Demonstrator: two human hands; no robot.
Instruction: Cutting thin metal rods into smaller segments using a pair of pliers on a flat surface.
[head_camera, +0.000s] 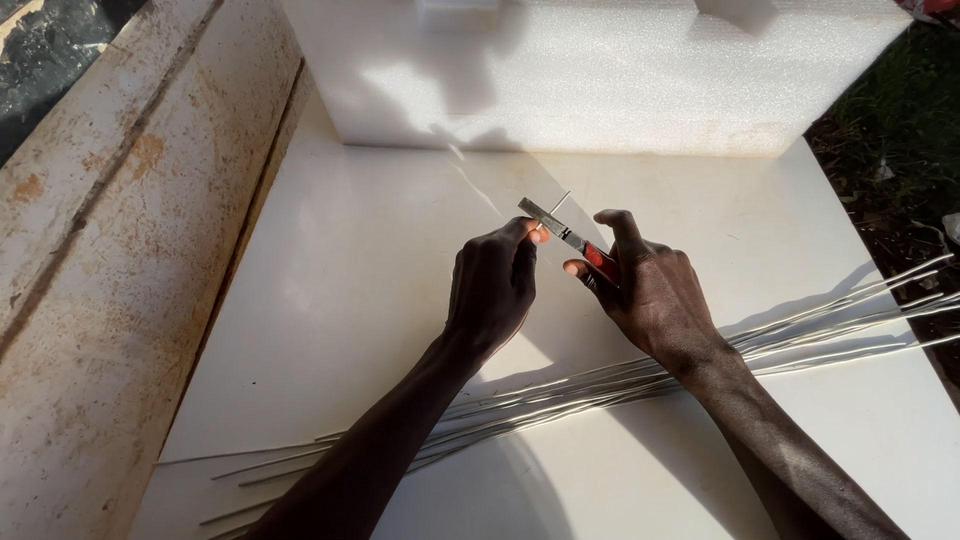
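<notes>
My right hand (650, 290) grips red-handled pliers (570, 238) whose metal jaws point up and left. The jaws close on a thin short piece of wire (556, 208). My left hand (492, 285) pinches the same wire just below the jaws, between thumb and fingertips. Both hands hover above a white tabletop (350, 300). A bundle of several long thin metal rods (600, 385) lies on the tabletop beneath my forearms, running from lower left to the right edge.
A large white foam block (600, 70) stands at the far end of the tabletop. A rusty, worn metal surface (110, 250) runs along the left. Dark ground with grass (900, 160) lies to the right.
</notes>
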